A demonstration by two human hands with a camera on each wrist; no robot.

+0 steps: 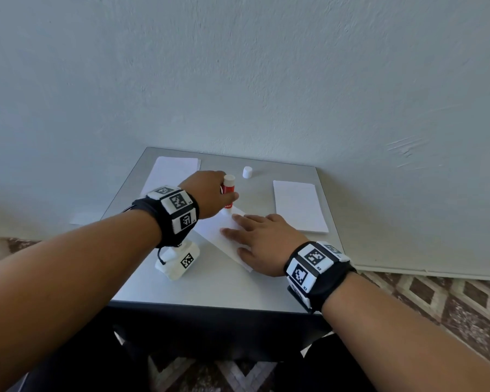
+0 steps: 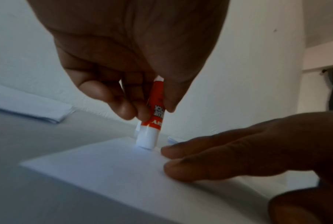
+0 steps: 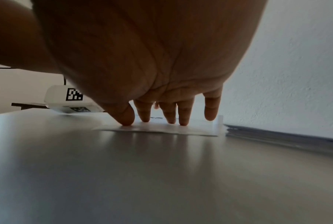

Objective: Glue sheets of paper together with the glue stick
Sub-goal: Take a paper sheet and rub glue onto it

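your left hand (image 2: 123, 63) pinches the red-and-white glue stick (image 2: 152, 118), tip down on the far corner of the white paper sheet (image 2: 112, 174) on the grey bench (image 1: 266, 284). your right hand (image 1: 262, 244) lies flat, fingers pinning it. drag hard near that corner and the sheet could crease or tear.

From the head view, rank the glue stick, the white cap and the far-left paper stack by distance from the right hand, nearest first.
Measured from the right hand:
1. Glue stick, just beyond its fingertips, tip on the sheet.
2. White cap, farther back, mid-table.
3. Far-left paper stack, back left corner.
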